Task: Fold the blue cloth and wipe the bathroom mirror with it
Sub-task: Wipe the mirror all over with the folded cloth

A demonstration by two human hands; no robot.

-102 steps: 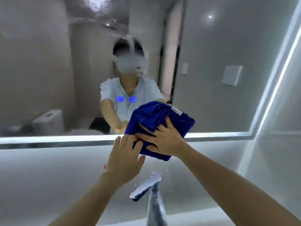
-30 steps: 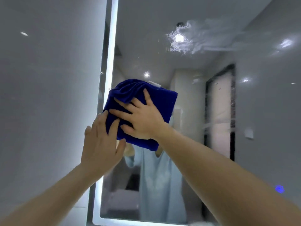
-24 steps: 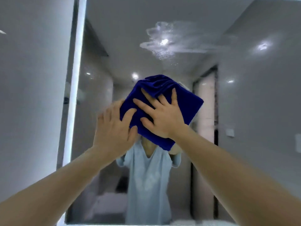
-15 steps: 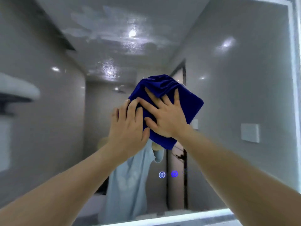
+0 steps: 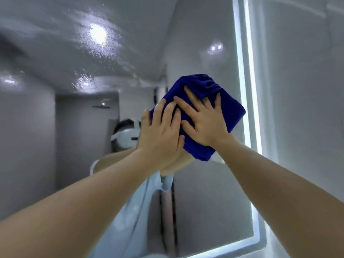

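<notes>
The folded blue cloth lies flat against the bathroom mirror, close to the mirror's lit right edge. My right hand presses on the cloth with its fingers spread and straight. My left hand lies flat beside it, its fingertips over the cloth's left edge and touching the right hand's fingers. Wet streaks and droplets cover the upper left of the glass. The cloth's middle is hidden under both hands.
A bright light strip runs down the mirror's right edge and along its bottom edge. A grey wall lies to the right of it. The mirror reflects a person in a pale shirt with a white headset.
Both hands and the cloth have swept rightward across the mirror, from its left lit edge to near its right lit edge. Both hands have stayed pressed on the cloth.
</notes>
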